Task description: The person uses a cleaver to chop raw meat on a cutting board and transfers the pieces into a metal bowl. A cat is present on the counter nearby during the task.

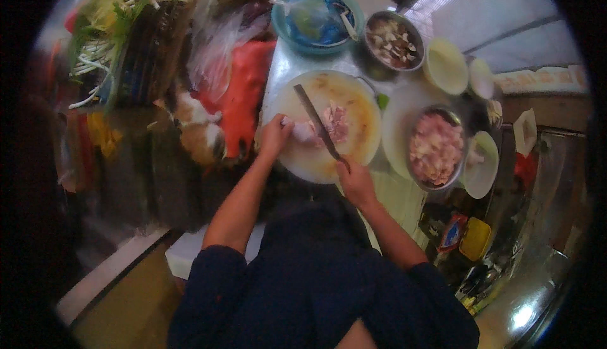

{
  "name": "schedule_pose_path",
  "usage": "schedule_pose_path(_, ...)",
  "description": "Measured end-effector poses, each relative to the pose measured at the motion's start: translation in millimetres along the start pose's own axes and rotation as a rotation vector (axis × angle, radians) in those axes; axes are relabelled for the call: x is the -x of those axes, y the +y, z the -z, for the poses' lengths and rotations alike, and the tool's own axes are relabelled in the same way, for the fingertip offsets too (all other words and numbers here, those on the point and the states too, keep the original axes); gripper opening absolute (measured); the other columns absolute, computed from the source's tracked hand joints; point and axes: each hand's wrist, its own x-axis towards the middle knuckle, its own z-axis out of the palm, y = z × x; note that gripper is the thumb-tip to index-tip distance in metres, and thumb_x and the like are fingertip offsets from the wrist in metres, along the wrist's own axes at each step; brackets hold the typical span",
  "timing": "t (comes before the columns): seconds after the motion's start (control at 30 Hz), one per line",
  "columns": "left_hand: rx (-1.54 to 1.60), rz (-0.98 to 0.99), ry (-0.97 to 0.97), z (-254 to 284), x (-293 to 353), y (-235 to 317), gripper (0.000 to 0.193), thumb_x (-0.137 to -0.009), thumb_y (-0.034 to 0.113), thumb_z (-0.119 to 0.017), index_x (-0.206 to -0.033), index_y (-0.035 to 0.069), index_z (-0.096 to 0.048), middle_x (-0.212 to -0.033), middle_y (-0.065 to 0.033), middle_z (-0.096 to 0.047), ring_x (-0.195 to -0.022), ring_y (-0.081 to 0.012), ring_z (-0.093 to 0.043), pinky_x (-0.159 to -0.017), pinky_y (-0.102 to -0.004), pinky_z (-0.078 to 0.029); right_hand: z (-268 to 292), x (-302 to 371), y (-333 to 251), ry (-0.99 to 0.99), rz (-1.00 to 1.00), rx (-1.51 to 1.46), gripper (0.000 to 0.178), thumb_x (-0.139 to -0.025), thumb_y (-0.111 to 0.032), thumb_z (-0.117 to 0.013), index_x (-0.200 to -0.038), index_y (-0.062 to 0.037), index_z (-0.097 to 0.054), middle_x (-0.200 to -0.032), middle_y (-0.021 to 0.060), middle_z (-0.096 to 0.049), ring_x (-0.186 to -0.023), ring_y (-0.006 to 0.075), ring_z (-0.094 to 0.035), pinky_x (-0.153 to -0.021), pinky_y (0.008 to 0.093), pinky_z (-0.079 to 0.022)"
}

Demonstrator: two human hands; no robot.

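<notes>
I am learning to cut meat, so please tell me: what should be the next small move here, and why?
Probably press the knife down through the meat: the right hand grips its handle, the blade crosses over the meat, and the left hand holds the left end, apart from the blade.

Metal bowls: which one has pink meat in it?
The nearer metal bowl, right of the round cutting board, holds pink meat; the farther metal bowl holds brown and white pieces.
</notes>
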Motion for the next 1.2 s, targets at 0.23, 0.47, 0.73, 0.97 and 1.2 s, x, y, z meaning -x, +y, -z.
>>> schedule_pose_path(0.23, -0.2, 0.021, -0.075, 8.8, -3.1, -5.5, 0.039, -0.1, 0.039, -0.067, -0.123, 0.008, -0.064, -0.099, -0.0231, -0.074, -0.095, -0.0444, -0.071, -0.08, -0.0518, -0.055, -23.8, -5.9, 6.8, -0.073, -0.016, 0.091, 0.041, -0.104, -0.038, -0.058, -0.12, -0.0023, -0.069, -0.104, 0.0289, -0.072, -0.101, 0.0505, -0.067, -0.087, 0.0539, -0.053)
schedule_pose_path(0.47, -0.212, 0.047, -0.089, 8.0, -0.3, -5.5, 0.043, -0.1, 0.04, -0.065, -0.128, 0.008, -0.062, -0.108, -0.025, -0.073, -0.102, -0.0451, -0.07, -0.086, -0.0513, -0.055, 6.4, 1.7, -71.6, 0.072, 0.193, -0.026, 0.043, -0.105, -0.039, -0.059, -0.134, -0.0074, -0.064, -0.103, 0.0236, -0.075, -0.099, 0.0469, -0.071, -0.087, 0.0502, -0.055)
schedule_pose_path(0.73, -0.089, 0.044, -0.059, 18.6, 8.8, 9.3, 0.04, -0.097, 0.035, -0.067, -0.123, 0.005, -0.062, -0.109, -0.0275, -0.072, -0.105, -0.0467, -0.068, -0.09, -0.0551, -0.053, -40.7, -18.2, -36.7, 0.12, 0.375, 0.008, 0.051, -0.104, -0.041, -0.059, -0.137, -0.003, -0.063, -0.118, 0.0278, -0.072, -0.112, 0.0463, -0.068, -0.094, 0.0478, -0.054)
schedule_pose_path(0.97, -0.085, 0.043, 0.01, 9.6, -10.0, -17.7, 0.047, -0.1, 0.04, -0.064, -0.131, 0.003, -0.065, -0.102, -0.0247, -0.075, -0.106, -0.0429, -0.071, -0.091, -0.0499, -0.054, -54.9, -37.0, 33.5, -0.053, 0.008, 0.083, 0.047, -0.105, -0.045, -0.056, -0.11, 0.001, -0.067, -0.102, 0.0275, -0.07, -0.099, 0.049, -0.066, -0.086, 0.0544, -0.052)
schedule_pose_path(1.2, 0.327, 0.229, 0.1, 108.6, -16.7, -49.1, 0.02, -0.101, 0.019, -0.065, -0.108, 0.001, -0.069, -0.092, -0.0091, -0.072, -0.078, -0.0197, -0.068, -0.071, -0.0361, -0.055, -2.0, -57.7, 64.4, -0.24, -0.281, -0.109, 0.05, -0.106, -0.051, -0.051, -0.105, -0.0029, -0.066, -0.084, 0.0204, -0.066, -0.088, 0.0434, -0.067, -0.077, 0.047, -0.053)
